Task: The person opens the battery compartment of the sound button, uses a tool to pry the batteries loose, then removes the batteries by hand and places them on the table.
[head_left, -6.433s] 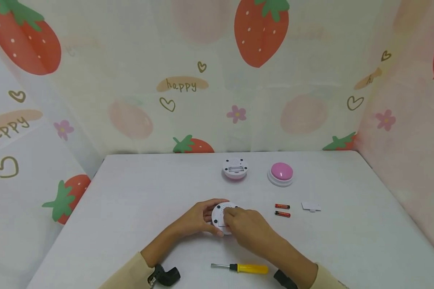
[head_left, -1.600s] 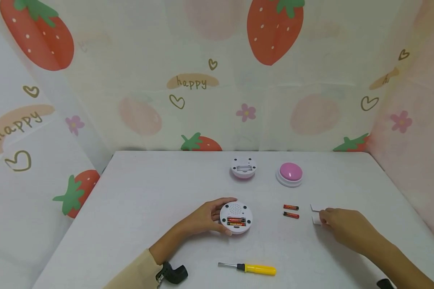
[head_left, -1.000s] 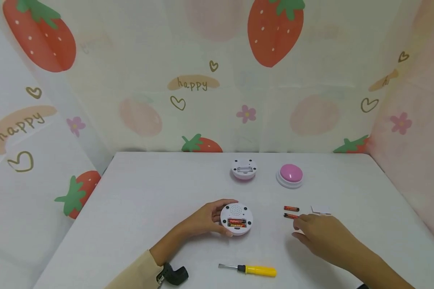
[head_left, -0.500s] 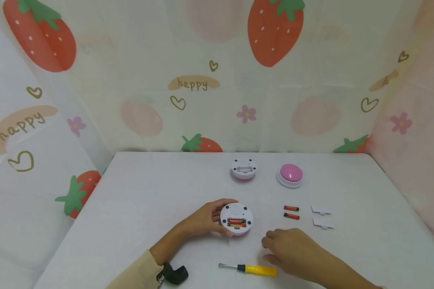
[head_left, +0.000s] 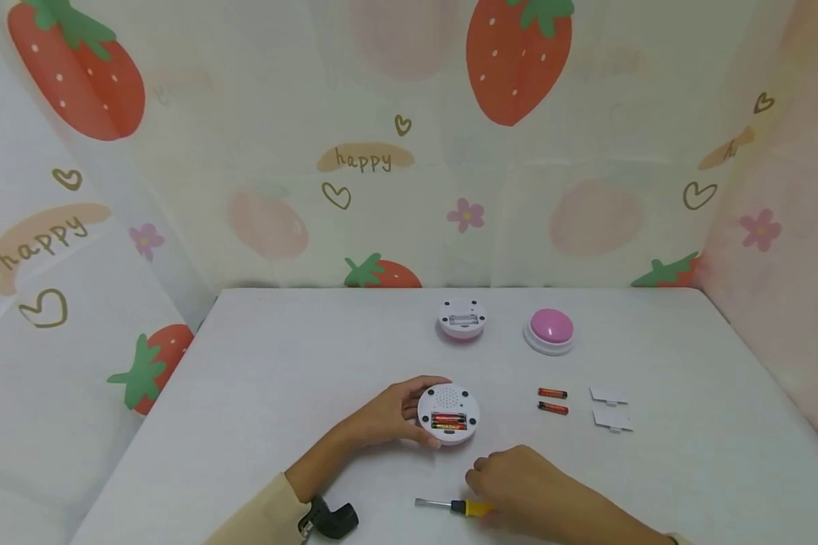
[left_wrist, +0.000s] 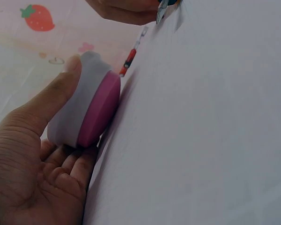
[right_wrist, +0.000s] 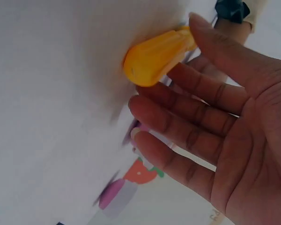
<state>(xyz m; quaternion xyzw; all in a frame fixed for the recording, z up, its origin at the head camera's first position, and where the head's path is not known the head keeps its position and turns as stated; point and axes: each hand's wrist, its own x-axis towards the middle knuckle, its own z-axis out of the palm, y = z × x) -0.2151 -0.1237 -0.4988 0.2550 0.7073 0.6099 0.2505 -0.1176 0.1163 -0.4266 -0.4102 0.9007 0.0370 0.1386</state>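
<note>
My left hand [head_left: 385,418] holds a round pink-and-white push button [head_left: 448,399] upside down, thumb and fingers at its rim. Two red batteries [head_left: 448,421] lie in its uncovered compartment. From the left wrist view, the pink dome [left_wrist: 102,108] faces the tabletop and the thumb presses the white base [left_wrist: 75,110]. At the front, my right hand [head_left: 528,484] is over the yellow handle of a screwdriver [head_left: 476,509]. In the right wrist view the fingers are spread beside that handle [right_wrist: 154,58], with the thumb near its far end, not closed round it.
Behind are another upturned button [head_left: 461,322] with a bare battery compartment and an upright pink button [head_left: 551,329]. To the right lie two loose batteries [head_left: 553,401] and two white battery covers [head_left: 612,418]. Patterned cloth walls [head_left: 273,219] stand behind and beside the table.
Earlier my right hand worked at the held button's underside, then put a second cover beside the first. It has since moved left and forward to the screwdriver. The left hand keeps its hold.
</note>
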